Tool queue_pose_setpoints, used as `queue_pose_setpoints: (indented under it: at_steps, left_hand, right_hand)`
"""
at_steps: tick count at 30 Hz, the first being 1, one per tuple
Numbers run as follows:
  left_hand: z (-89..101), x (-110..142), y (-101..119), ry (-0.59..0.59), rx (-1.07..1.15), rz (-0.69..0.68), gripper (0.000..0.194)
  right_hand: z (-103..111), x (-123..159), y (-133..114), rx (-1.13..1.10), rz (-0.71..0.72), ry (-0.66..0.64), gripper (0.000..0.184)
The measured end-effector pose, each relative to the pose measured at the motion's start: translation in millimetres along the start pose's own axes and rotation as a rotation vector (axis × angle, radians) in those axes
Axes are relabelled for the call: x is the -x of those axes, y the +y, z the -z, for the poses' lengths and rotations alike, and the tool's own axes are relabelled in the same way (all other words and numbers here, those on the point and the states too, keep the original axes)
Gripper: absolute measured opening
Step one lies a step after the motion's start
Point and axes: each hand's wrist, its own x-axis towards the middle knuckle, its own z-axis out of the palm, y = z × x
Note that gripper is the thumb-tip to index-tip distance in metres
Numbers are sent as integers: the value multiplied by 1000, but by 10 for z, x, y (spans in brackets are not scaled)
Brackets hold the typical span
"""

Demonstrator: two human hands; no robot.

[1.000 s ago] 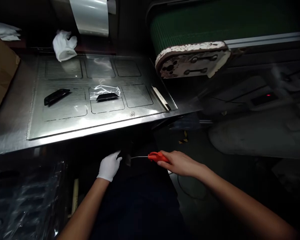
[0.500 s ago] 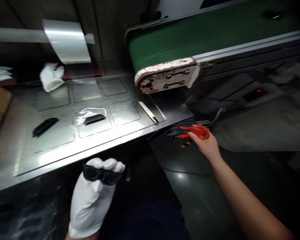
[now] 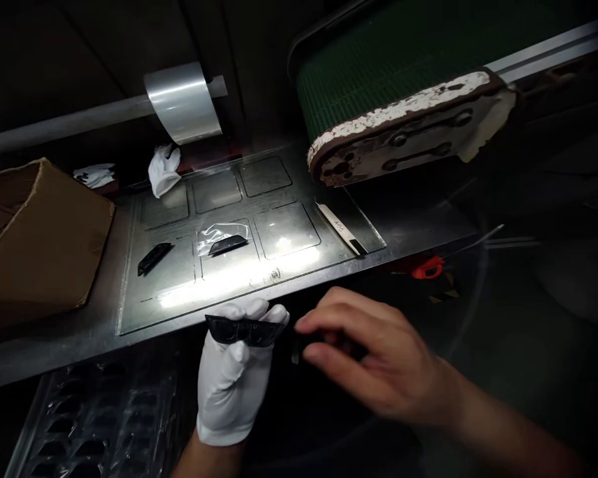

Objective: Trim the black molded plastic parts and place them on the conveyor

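My left hand (image 3: 234,372), in a white glove, is closed around a small black plastic part (image 3: 244,330) held at the fingertips just below the front edge of the steel table (image 3: 54,345). My bare right hand (image 3: 373,358) is beside it on the right, fingers loosely stretched toward the part and holding nothing I can see. A red-handled tool (image 3: 427,268) hangs under the table edge to the right. On the metal plate (image 3: 299,262) lie a black part (image 3: 154,257) and another black part in a clear bag (image 3: 225,241).
A brown cardboard box (image 3: 40,232) stands at the left. A white glove (image 3: 163,169) lies at the back under a roll of clear film (image 3: 182,101). A green conveyor belt (image 3: 403,86) ends at the right. A black plastic tray (image 3: 94,425) sits lower left. A white strip (image 3: 339,228) lies on the plate.
My right hand let go of the red-handled tool, which now hangs under the table edge, and came back beside my left hand. My left hand still grips the black part.
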Motion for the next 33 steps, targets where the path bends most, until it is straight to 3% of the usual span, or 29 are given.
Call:
queue_pose_setpoints:
  at_steps: [2,4,10,14,16,18,21,24,29,33]
  left_hand:
    - [45,-24,-7,67,-118,-55,28]
    - [103,-37,9,141,-242,-109,31]
    - [230,-77,217,231,-532,-132,42]
    - [295,-316,486,313,-941,-211,55]
    - [347,-521,602,222,-1282,-329,47]
    - [386,-741,674,-6,-1563,-430,40]
    - [371,-1010,700,-267,-1774,-461,25]
    - [287,-1181,691,-329,-1874,-408,15]
    - [209,-1425,729,-379,-2169,-414,15]
    - [236,-1562,782,-494,-2305,-452,19]
  right_hand:
    - [-76,-251,-220,58,157,-44,21]
    - [-170,-425,-261,141,207,-107,19]
    - [-330,-760,-48,248,217,-268,17]
    - [-253,-1350,137,531,157,-225,21]
    - [-229,-1701,248,761,115,-247,21]
    - [-243,-1983,348,929,108,-321,21]
    - [-300,-2199,446,1023,140,-413,22]
    - [-291,-2248,466,1032,127,-417,23]
    - [-67,-2277,401,925,42,-249,22]
    - [62,-2234,390,819,15,-193,19]
